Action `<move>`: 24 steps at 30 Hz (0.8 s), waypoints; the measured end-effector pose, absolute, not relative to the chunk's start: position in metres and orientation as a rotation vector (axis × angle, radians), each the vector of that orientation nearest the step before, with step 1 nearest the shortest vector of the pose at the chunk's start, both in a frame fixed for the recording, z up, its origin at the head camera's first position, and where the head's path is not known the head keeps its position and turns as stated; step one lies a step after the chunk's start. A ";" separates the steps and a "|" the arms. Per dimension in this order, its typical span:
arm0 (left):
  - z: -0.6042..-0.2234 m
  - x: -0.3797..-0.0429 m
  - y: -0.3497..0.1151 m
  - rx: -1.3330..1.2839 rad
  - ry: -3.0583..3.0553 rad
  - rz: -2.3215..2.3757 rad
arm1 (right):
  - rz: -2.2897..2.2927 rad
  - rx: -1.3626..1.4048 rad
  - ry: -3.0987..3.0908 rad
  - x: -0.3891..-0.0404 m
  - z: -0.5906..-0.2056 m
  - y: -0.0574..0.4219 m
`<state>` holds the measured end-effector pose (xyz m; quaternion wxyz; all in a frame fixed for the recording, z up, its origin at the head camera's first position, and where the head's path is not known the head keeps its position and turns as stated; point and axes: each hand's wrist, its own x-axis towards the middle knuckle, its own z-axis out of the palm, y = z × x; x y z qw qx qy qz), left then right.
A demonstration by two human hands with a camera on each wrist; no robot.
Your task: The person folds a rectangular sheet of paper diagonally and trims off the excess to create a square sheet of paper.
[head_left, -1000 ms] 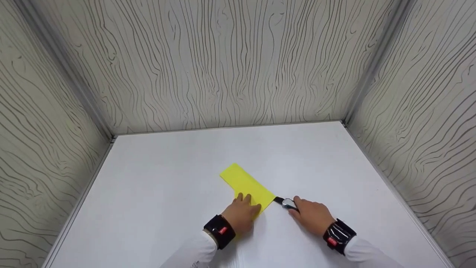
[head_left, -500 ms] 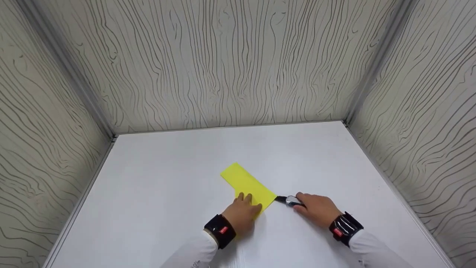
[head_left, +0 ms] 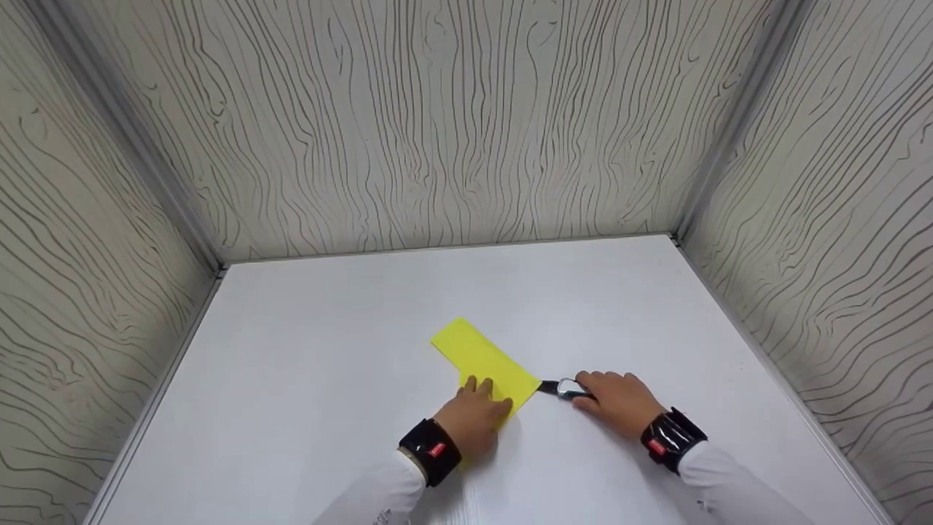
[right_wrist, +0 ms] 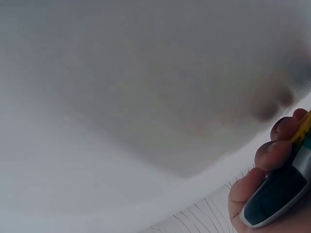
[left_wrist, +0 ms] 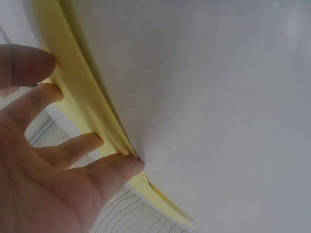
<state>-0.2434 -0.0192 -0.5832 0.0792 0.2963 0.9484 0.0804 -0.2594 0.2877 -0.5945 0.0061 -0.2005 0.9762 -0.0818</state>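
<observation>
One spread left hand (head_left: 472, 423) rests on an angular yellow paper sheet (head_left: 485, 356); the right hand (head_left: 621, 401) grips a black-tipped green-and-grey tool (head_left: 568, 389), probably working the sheet; next likely needs steady pressure.

I count two hands, one left hand (head_left: 472, 423), one right hand (head_left: 621, 402); one yellow paper piece (head_left: 493, 361) as far as I can see; one handheld tool (head_left: 568, 389); two black wristbands (head_left: 431, 463); two red labels (head_left: 657, 446); two white sleeves (head_left: 383, 488); one white tabletop (head_left: 306, 372); three wood-grain walls (head_left: 437, 131); two grey corner posts (head_left: 125, 137).
</observation>
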 end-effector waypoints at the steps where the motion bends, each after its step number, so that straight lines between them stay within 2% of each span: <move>1: -0.584 -0.244 -0.019 0.886 2.837 0.241 | -0.266 -0.614 3.046 -0.260 -0.593 0.288; 7: -0.583 -0.243 -0.019 0.878 2.841 0.222 | -0.301 -0.572 3.011 -0.262 -0.593 0.291; 14: -0.583 -0.244 -0.024 0.928 2.850 0.176 | -0.280 -0.682 3.009 -0.265 -0.599 0.291; 24: -0.582 -0.257 -0.039 0.987 2.789 0.387 | -0.306 -0.679 2.910 -0.244 -0.595 0.285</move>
